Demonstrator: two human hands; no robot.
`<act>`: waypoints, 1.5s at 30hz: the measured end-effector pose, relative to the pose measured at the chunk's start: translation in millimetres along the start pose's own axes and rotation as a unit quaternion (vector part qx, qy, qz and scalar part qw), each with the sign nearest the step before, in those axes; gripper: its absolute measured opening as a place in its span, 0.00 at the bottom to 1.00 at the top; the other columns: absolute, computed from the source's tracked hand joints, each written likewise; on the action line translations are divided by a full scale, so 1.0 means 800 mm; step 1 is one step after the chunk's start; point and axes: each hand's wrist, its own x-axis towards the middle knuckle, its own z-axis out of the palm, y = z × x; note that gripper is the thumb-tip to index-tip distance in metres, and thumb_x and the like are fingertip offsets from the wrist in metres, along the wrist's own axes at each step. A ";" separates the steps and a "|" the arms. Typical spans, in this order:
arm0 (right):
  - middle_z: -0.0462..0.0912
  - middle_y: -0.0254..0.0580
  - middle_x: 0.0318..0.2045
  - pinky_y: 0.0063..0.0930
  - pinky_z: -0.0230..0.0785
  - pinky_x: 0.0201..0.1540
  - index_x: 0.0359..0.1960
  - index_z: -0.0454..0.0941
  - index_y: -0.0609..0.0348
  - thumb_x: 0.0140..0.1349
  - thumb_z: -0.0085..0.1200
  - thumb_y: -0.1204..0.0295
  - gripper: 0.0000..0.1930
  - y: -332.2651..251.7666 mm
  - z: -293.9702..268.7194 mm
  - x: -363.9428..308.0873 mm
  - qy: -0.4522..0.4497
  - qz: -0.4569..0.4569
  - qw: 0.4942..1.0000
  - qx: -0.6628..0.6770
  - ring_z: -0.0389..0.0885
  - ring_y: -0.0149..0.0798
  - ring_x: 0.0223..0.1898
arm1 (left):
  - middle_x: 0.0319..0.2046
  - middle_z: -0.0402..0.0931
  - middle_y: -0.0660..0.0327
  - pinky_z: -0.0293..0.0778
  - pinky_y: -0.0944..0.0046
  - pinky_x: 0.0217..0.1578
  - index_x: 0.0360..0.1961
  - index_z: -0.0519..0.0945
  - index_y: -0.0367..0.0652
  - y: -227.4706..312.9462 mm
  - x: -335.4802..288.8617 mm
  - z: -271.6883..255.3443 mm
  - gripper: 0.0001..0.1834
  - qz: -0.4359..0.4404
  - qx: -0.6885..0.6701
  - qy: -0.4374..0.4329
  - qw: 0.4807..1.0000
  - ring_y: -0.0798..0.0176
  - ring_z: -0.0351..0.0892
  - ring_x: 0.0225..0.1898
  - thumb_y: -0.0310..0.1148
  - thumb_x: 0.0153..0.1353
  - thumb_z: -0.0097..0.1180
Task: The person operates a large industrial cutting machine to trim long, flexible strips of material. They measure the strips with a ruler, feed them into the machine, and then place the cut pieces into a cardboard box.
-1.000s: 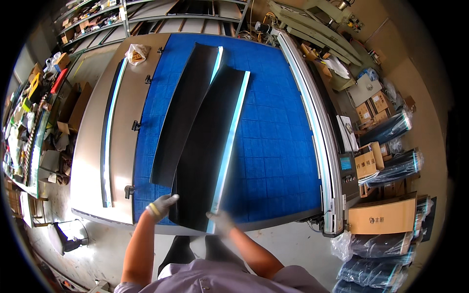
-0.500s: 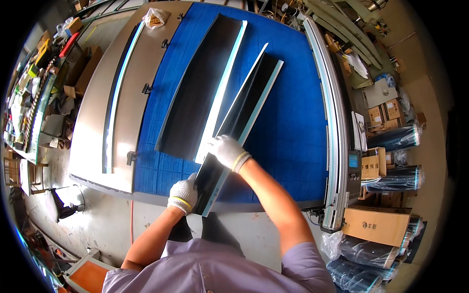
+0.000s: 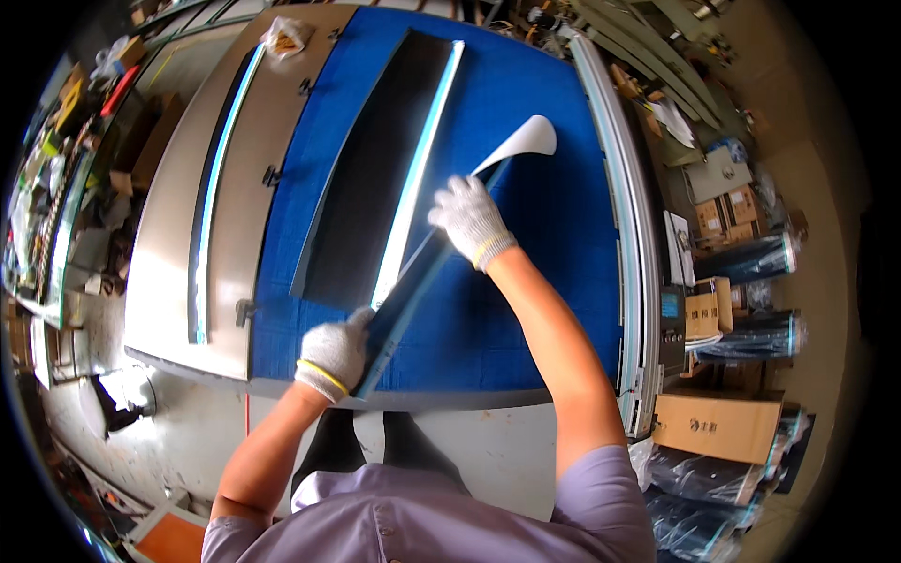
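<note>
A long dark sheet with a pale blue edge strip (image 3: pixel 402 298) slants across the blue work surface (image 3: pixel 554 324) in front of me. At its near end, my gloved left hand (image 3: pixel 333 355) is closed on the left edge, thumb pointing away from me. My gloved right hand (image 3: pixel 471 220) grips it farther up, fingers bent over it. Beyond that hand the far end curls over and shows a white underside (image 3: pixel 527 137). A wider dark sheet with a bright edge band (image 3: pixel 383 178) lies flat just to the left.
A narrow black strip with a pale edge (image 3: pixel 218 188) rests on the beige panel (image 3: pixel 155 281) at left, below a plastic bag (image 3: pixel 286 38). A metal rail (image 3: pixel 612 216) bounds the right side. Cartons (image 3: pixel 718 427) and plastic-wrapped rolls (image 3: pixel 751 338) stand beyond it.
My right hand has moved farther away along the sheet, and its far end has gone from nearly flat to curled over. My left hand has shifted slightly left, still holding the near end.
</note>
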 end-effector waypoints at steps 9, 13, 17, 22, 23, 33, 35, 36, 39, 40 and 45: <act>0.83 0.42 0.44 0.48 0.66 0.63 0.49 0.82 0.53 0.60 0.55 0.72 0.14 -0.045 -0.061 -0.071 0.282 0.106 0.952 0.057 0.77 0.46 0.53 | 0.60 0.75 0.55 0.68 0.49 0.63 0.60 0.76 0.45 -0.082 0.053 -0.107 0.26 0.201 0.307 0.226 0.903 0.51 0.72 0.63 0.18 0.62 0.45; 0.76 0.44 0.54 0.52 0.66 0.62 0.52 0.79 0.55 0.61 0.51 0.71 0.17 -0.127 0.048 -0.138 0.178 0.278 0.940 0.089 0.72 0.48 0.58 | 0.57 0.78 0.61 0.69 0.51 0.61 0.55 0.80 0.50 -0.189 0.049 -0.034 0.22 0.264 0.327 0.134 0.897 0.54 0.75 0.59 0.25 0.57 0.59; 0.76 0.45 0.53 0.50 0.66 0.61 0.48 0.80 0.54 0.58 0.51 0.72 0.16 -0.180 0.122 -0.175 0.132 0.397 0.907 0.050 0.72 0.49 0.54 | 0.62 0.71 0.57 0.61 0.48 0.66 0.59 0.74 0.49 -0.284 0.034 0.017 0.22 0.092 0.397 0.007 0.913 0.50 0.67 0.66 0.28 0.63 0.47; 0.76 0.43 0.43 0.42 0.68 0.51 0.45 0.80 0.53 0.56 0.50 0.70 0.14 -0.188 0.071 -0.133 0.149 0.388 0.904 0.103 0.74 0.45 0.46 | 0.64 0.69 0.55 0.62 0.48 0.64 0.66 0.68 0.48 -0.234 0.064 0.081 0.29 0.113 0.380 0.060 0.916 0.50 0.69 0.62 0.27 0.61 0.47; 0.75 0.42 0.42 0.41 0.69 0.49 0.45 0.79 0.54 0.56 0.50 0.70 0.14 -0.188 0.062 -0.128 0.120 0.367 0.915 0.112 0.74 0.44 0.45 | 0.63 0.70 0.55 0.63 0.49 0.62 0.65 0.69 0.48 -0.183 0.070 0.094 0.28 0.187 0.335 0.056 0.922 0.50 0.71 0.61 0.28 0.61 0.46; 0.75 0.37 0.29 0.35 0.73 0.40 0.27 0.77 0.52 0.52 0.53 0.71 0.03 -0.248 0.149 -0.277 -0.002 0.383 0.918 0.106 0.77 0.41 0.35 | 0.60 0.74 0.57 0.71 0.51 0.57 0.56 0.77 0.45 -0.181 0.083 0.198 0.23 0.143 0.256 0.036 0.955 0.54 0.73 0.61 0.26 0.58 0.49; 0.75 0.38 0.30 0.37 0.74 0.39 0.27 0.76 0.52 0.52 0.52 0.72 0.02 -0.242 0.157 -0.268 -0.008 0.415 0.895 0.162 0.78 0.42 0.35 | 0.58 0.72 0.55 0.71 0.51 0.57 0.54 0.76 0.43 -0.117 0.085 0.215 0.20 0.166 0.268 0.009 0.949 0.52 0.72 0.60 0.27 0.58 0.49; 0.76 0.39 0.29 0.37 0.74 0.39 0.26 0.77 0.52 0.52 0.52 0.72 0.02 -0.238 0.160 -0.261 -0.001 0.423 0.884 0.201 0.79 0.43 0.36 | 0.57 0.72 0.55 0.72 0.51 0.56 0.53 0.75 0.43 -0.092 0.078 0.238 0.19 0.239 0.260 0.031 0.935 0.52 0.72 0.60 0.27 0.58 0.49; 0.76 0.38 0.28 0.38 0.75 0.39 0.24 0.77 0.52 0.52 0.52 0.73 0.02 -0.225 0.179 -0.281 0.054 0.392 0.883 0.253 0.79 0.43 0.35 | 0.51 0.75 0.56 0.76 0.52 0.48 0.45 0.77 0.45 -0.030 0.083 0.269 0.14 0.257 0.157 0.038 0.953 0.51 0.78 0.49 0.27 0.57 0.50; 0.76 0.38 0.28 0.38 0.75 0.40 0.24 0.78 0.51 0.52 0.54 0.73 0.02 -0.217 0.171 -0.292 0.045 0.385 0.893 0.228 0.79 0.43 0.36 | 0.50 0.76 0.56 0.77 0.53 0.46 0.44 0.78 0.45 -0.032 0.086 0.270 0.13 0.235 0.140 0.015 0.962 0.51 0.79 0.46 0.27 0.57 0.50; 0.80 0.37 0.30 0.38 0.73 0.45 0.25 0.80 0.51 0.51 0.58 0.69 0.02 -0.158 0.165 -0.404 0.035 0.399 0.873 0.280 0.80 0.42 0.40 | 0.44 0.81 0.59 0.79 0.54 0.40 0.36 0.80 0.46 -0.035 0.098 0.268 0.08 0.230 0.104 0.041 0.967 0.51 0.83 0.37 0.28 0.57 0.51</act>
